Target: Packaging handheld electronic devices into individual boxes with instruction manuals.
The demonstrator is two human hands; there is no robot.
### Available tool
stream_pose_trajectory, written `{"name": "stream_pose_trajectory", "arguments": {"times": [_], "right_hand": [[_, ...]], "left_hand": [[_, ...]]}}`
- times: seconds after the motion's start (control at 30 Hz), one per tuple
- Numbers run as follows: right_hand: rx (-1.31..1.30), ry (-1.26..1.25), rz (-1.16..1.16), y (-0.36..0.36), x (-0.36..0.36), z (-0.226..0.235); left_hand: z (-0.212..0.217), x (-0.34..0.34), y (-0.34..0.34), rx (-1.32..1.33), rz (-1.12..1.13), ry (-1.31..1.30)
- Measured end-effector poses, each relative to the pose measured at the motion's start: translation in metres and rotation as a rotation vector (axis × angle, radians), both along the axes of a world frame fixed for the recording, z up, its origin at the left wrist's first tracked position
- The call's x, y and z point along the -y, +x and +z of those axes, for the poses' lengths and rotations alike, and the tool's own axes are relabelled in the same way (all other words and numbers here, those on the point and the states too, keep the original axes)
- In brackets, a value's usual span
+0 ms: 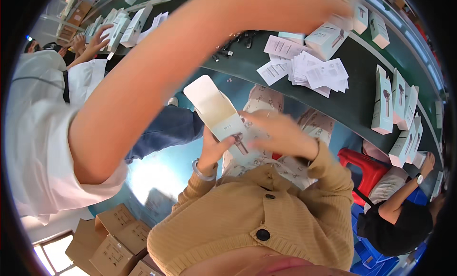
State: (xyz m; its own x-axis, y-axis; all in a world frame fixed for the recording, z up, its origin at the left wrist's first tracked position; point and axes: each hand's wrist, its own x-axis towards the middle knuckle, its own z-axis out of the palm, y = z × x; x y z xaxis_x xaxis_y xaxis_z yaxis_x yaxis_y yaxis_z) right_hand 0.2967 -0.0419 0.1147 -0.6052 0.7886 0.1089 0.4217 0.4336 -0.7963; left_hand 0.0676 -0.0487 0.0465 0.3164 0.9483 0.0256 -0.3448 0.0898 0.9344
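Note:
In front of my body, my left hand grips a white carton with a picture of a handheld device on its face. The carton is tilted, and its lid flap stands open at the upper end. My right hand is by the carton's right side, slightly blurred, fingers apart and pointing at it; whether they touch it I cannot tell. Beyond, folded paper leaflets lie in a loose pile on the dark workbench.
A co-worker's bare arm reaches across from the left, its hand blurred over white cartons. Black cables lie on the bench. More cartons stand at right, near a red stool and another person. Cardboard boxes sit lower left.

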Motion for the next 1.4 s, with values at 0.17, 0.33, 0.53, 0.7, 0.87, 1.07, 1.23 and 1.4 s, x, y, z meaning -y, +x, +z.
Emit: {"name": "stream_pose_trajectory", "arguments": {"times": [0.17,0.33,0.53,0.7,0.87,1.07,1.23,1.4], "right_hand": [[0.512,0.638,-0.654,0.008,-0.059,0.0],[0.568,0.754,-0.794,-0.003,-0.103,-0.006],[0.216,0.961,-0.727,-0.012,-0.174,-0.032],[0.383,1.012,-0.605,0.016,-0.128,-0.021],[0.221,0.828,-0.538,0.011,-0.07,0.024],[-0.643,0.275,-0.727,0.044,0.019,0.082],[-0.51,0.237,-0.503,0.041,0.03,0.081],[-0.192,0.357,-0.344,0.041,0.02,0.057]], "left_hand": [[-0.024,-0.003,-0.026,-0.107,0.055,-0.066],[-0.043,-0.012,-0.026,-0.265,0.034,0.013],[-0.024,-0.021,-0.009,-0.206,-0.066,0.053],[-0.024,-0.02,-0.002,-0.102,-0.07,0.042],[-0.02,-0.019,-0.004,-0.159,-0.137,0.1],[-0.007,-0.013,0.0,-0.309,-0.279,0.068],[0.005,-0.012,0.019,-0.365,-0.404,0.08],[0.006,-0.012,0.035,-0.376,-0.515,0.053]]}}
